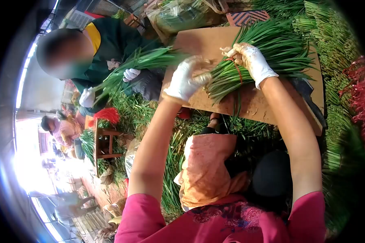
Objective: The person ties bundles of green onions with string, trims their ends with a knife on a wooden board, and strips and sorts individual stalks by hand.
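Right hand (249,58), white glove, soiled at the fingertips: fingers drawn into a narrow pinch at the red tie (238,72) on the bunch (267,50). Left hand (186,79), also in a white glove: fingers spread wide and blurred, just beside the cut stem ends; I cannot tell whether they touch. The bunch lies on the brown tabletop (198,44), stem ends toward my left hand, long flat leaves fanned out beyond my right. Stems are slender and pale green; leaves are darker and glossy. Tabletop surface is smooth, with crumbs of debris near its close edge; a black sheet (308,95) lies along its right side. Container: a clear, crinkled plastic bag (181,18) past the far edge, green stalks inside. At left, a co-worker (121,38) in dark green sleeves and pale gloves holds a loose sheaf (144,60). Red strands (106,116) are heaped near a wooden stool (105,143). At right, thin green stalks (318,44) are massed in dense rows, with more red strands lying over them.
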The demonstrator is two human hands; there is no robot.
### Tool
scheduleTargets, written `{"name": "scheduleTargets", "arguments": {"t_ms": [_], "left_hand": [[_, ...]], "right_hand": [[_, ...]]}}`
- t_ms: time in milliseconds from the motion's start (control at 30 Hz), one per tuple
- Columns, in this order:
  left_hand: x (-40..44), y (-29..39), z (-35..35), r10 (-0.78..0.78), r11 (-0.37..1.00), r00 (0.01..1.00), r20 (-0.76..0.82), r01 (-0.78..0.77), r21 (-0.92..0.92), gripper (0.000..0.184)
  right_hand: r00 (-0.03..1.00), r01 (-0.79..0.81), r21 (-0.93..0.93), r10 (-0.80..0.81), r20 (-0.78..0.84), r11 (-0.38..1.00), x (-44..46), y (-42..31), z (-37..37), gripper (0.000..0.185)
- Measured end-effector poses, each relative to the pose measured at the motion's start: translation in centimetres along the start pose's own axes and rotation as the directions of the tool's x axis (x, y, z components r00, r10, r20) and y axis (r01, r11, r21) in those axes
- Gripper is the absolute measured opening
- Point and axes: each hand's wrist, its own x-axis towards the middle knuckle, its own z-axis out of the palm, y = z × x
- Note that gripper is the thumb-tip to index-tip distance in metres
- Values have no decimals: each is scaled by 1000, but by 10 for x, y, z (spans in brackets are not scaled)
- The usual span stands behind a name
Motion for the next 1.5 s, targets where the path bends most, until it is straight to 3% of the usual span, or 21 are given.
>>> {"name": "scheduleTargets", "arguments": {"t_ms": [33, 100, 200, 300, 333, 433, 467, 667, 767, 800, 900, 933, 1033, 1067, 1167, 1200, 1300, 1333, 1367, 1433, 1500], "left_hand": [[-5, 10, 3, 11, 988, 998, -67, -1, 155, 40], [-10, 23, 3, -105, 991, 994, 31, 102, 92, 31], [-5, 23, 5, -431, 899, 901, 48, 434, -65, 19], [0, 13, 11, -171, 983, 979, -111, 161, -90, 14], [5, 9, 6, 22, 989, 998, -51, -14, 144, 18], [13, 18, -4, 227, 851, 971, 79, -237, 469, 19], [14, 23, -7, 129, 862, 982, 141, -181, 474, 16], [20, 38, 6, 111, 696, 973, 202, -222, 683, 14], [26, 40, 13, 182, 678, 953, 241, -299, 672, 13], [26, 43, 11, 254, 686, 948, 191, -316, 655, 11], [18, 55, 3, 198, 741, 970, 141, -242, 627, 9], [11, 51, 4, 262, 761, 963, 65, -248, 599, 8], [-12, 45, 0, 187, 761, 981, 49, -176, 624, 7], [-20, 47, -2, 43, 798, 997, 71, -77, 597, 10], [-7, 61, -22, 8, 932, 997, -81, 22, 361, 16], [-2, 51, -23, 65, 911, 994, -86, -24, 411, 36], [21, 74, -13, 83, 823, 991, -100, -11, 568, 59], [22, 69, -1, -62, 794, 998, -29, 67, 605, 92], [20, 63, 18, -186, 756, 979, 83, 88, 649, 106], [7, 57, 51, -442, 770, 828, 346, 152, 620, 110], [23, 64, 36, -480, 740, 802, 355, 153, 655, 111]], "right_hand": [[999, 17, 2, -17, 30, 1000, 8, 7, -3, 22], [998, 35, 5, -35, 61, 999, 14, 12, -5, 24], [999, -20, -48, 22, 36, 999, 19, 12, -4, 24], [998, -10, -31, 12, 59, 999, 23, 21, -9, 26], [998, -8, -27, 10, 65, 1000, 23, 21, -10, 26], [996, -6, -15, 7, 92, 1000, 27, 24, -13, 26], [998, -10, -23, 11, 64, 1000, 29, 25, -13, 25], [997, -55, -52, 58, 54, 997, 20, 19, -11, 23], [997, -61, -67, 64, 35, 996, 12, 13, -5, 22], [998, -47, -73, 51, 40, 996, 12, 13, -5, 22], [998, -11, -84, 16, 65, 996, 13, 16, -6, 22], [997, 1, -89, 6, 82, 996, 15, 18, -6, 22], [994, 27, -134, -12, 110, 991, 13, 17, -1, 19], [994, 0, -168, 18, 104, 986, 10, 15, 0, 18], [994, -29, -262, 55, 92, 965, -2, 3, 6, 17], [995, -18, -266, 43, 87, 964, -7, -1, 10, 17], [995, -16, -281, 42, 88, 960, -13, -10, 16, 17], [995, -2, -266, 30, 100, 964, -11, -7, 13, 17], [994, 11, -251, 18, 111, 968, -9, -3, 9, 17], [981, 100, -77, -85, 176, 992, -3, 6, 5, 19], [999, -37, -67, 39, 34, 997, 2, 13, 1, 17]]}}
